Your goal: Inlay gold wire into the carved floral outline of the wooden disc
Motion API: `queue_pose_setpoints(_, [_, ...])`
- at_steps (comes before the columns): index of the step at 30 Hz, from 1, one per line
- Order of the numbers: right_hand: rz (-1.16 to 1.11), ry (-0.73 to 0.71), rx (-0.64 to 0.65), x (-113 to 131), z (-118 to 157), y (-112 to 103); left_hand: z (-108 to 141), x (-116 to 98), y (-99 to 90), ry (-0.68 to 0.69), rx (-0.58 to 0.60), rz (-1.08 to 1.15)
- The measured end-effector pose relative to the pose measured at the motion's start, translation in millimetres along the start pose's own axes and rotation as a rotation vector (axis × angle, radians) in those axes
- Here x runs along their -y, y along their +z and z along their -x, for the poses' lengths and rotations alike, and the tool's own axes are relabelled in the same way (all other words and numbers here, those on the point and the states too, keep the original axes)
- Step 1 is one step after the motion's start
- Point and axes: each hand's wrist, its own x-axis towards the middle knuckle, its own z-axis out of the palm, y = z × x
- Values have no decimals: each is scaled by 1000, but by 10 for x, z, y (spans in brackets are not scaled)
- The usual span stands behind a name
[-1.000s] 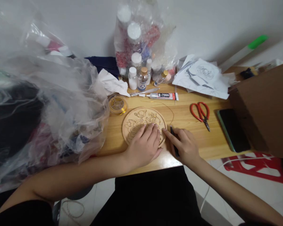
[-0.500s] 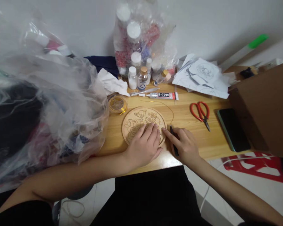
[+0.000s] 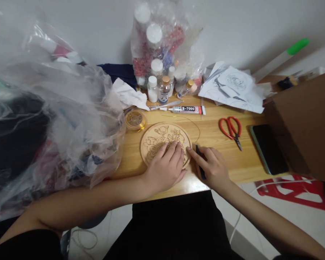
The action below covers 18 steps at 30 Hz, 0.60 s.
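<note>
A round wooden board [image 3: 151, 143] with a carved flower pattern lies on the table; gold lines follow parts of the pattern. My left hand [image 3: 166, 164] rests over its lower middle, fingers stretched out and flat. My right hand [image 3: 212, 166] is closed around a slim black tool [image 3: 201, 162], perhaps tweezers, beside the board. Its index finger reaches to the board's right edge. Thin gold wire [image 3: 198, 130] curves from near the tool's far end back above the board. A spool of gold wire [image 3: 135, 120] sits at the board's upper left. My palms hide part of the pattern and the tool.
Red-handled pliers [image 3: 230, 130] and a phone [image 3: 269, 150] lie to the right, by a cardboard box [image 3: 306, 122]. Behind are a B-7000 glue tube [image 3: 188, 109], small bottles [image 3: 164, 90] and paper drawings [image 3: 233, 88]. Plastic bags [image 3: 78, 108] crowd the left.
</note>
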Motion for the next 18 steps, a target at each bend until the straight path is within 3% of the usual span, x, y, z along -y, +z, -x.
queue_pose_setpoints(18, [-5,6,-14,8,9,9,0,-2,-4,9,-19,-3])
